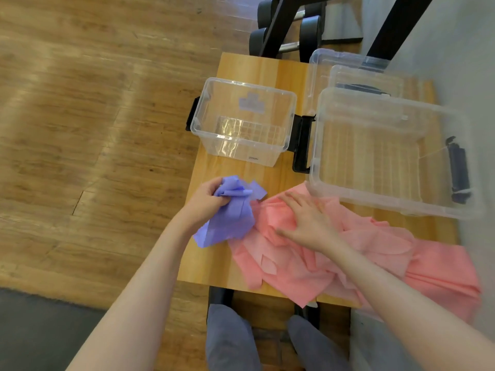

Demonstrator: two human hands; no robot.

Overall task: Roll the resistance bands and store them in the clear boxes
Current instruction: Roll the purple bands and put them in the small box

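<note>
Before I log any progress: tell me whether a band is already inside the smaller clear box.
No. The smaller clear box holds nothing, while the purple band and pink band lie on the table.

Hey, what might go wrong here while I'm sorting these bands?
The pink band spills past the table's near edge, so it may slide off. It also touches the purple band in your left hand, so lifting could drag both. Your right hand only rests flat on it.
</note>
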